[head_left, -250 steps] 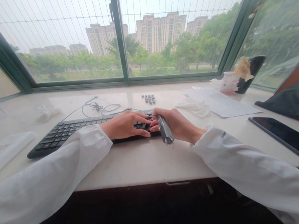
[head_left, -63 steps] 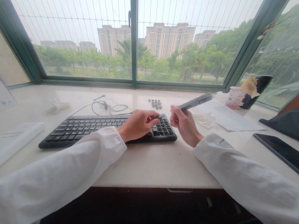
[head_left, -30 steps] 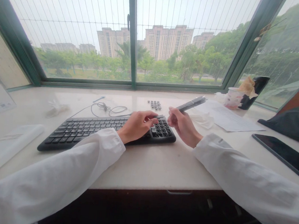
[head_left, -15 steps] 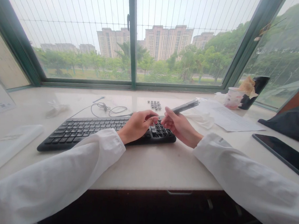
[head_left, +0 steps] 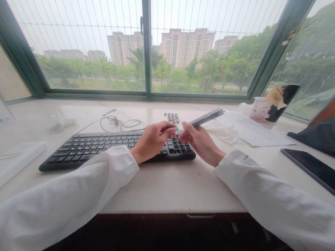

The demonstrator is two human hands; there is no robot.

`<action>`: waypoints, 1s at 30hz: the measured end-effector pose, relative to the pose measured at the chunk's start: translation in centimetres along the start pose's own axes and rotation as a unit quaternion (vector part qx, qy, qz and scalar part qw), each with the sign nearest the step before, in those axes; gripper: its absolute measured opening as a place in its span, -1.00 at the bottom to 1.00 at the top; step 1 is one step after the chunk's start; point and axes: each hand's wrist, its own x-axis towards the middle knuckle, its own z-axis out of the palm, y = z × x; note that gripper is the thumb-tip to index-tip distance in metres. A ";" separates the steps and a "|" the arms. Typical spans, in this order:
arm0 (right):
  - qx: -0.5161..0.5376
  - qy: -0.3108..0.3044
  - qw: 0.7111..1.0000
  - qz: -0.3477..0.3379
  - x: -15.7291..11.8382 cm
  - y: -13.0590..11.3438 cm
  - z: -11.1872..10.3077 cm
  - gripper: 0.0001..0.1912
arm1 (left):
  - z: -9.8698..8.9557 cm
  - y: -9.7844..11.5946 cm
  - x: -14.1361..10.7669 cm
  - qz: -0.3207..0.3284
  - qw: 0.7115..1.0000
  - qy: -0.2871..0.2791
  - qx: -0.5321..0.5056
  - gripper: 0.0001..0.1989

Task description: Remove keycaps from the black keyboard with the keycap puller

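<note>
Well — keyboard [head_left: 91, 146] under left hand [head_left: 152, 140].

Smooth white desktop [head_left: 161, 192] bears one long black keyboard [head_left: 91, 142]. Behind the keyboard: small dark loose keycaps [head_left: 173, 118], thin coiled cable [head_left: 114, 119]. Right of the keyboard: flat black rectangular phone [head_left: 314, 169].

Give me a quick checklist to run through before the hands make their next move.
1. Slim dark tool gripped in the right hand: ok.
2. Keycap secured in the left hand: cannot tell, the fingers hide it.
3. Long black keyboard lying flat on the white tabletop: ok.
4. Number pad fully fitted with keycaps: not ok, bare sockets show.
5. Loose dark keycaps grouped behind the keyboard: ok.
6. Patterned paper cup clear of both hands: ok.
</note>
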 end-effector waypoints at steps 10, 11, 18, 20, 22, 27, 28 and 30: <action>-0.024 -0.008 1.000 0.013 -0.1 -1.1 -1.0 -0.71 | -0.5 -0.6 0.5 -0.065 0.989 -0.097 -0.095 -0.65; -0.030 -0.012 0.999 0.010 0.0 -1.1 -1.3 -0.74 | -0.5 -0.6 0.3 -0.052 0.991 -0.103 -0.063 -0.66; -0.014 -0.040 0.998 0.038 0.4 -1.3 -2.2 -0.73 | -0.8 -0.3 0.0 -0.001 0.992 -0.106 0.065 -0.69; -0.021 -0.043 0.999 0.019 0.4 -1.4 -2.2 -0.68 | -0.9 -0.2 0.1 0.002 0.991 -0.110 0.072 -0.71; -0.037 -0.041 0.998 -0.003 0.3 -1.4 -2.1 -0.65 | -1.0 0.0 0.1 0.004 0.991 -0.114 0.074 -0.73; -0.075 -0.068 0.995 -0.019 0.2 -1.2 -1.9 -0.58 | -1.1 0.2 -0.1 0.005 0.989 -0.103 0.108 -0.77; -0.080 -0.077 0.994 -0.021 0.2 -1.1 -1.9 -0.57 | -1.1 0.2 -0.1 0.005 0.988 -0.100 0.116 -0.77; -0.092 -0.092 0.991 -0.021 0.0 -1.0 -1.7 -0.54 | -1.1 0.2 -0.2 0.009 0.987 -0.097 0.125 -0.77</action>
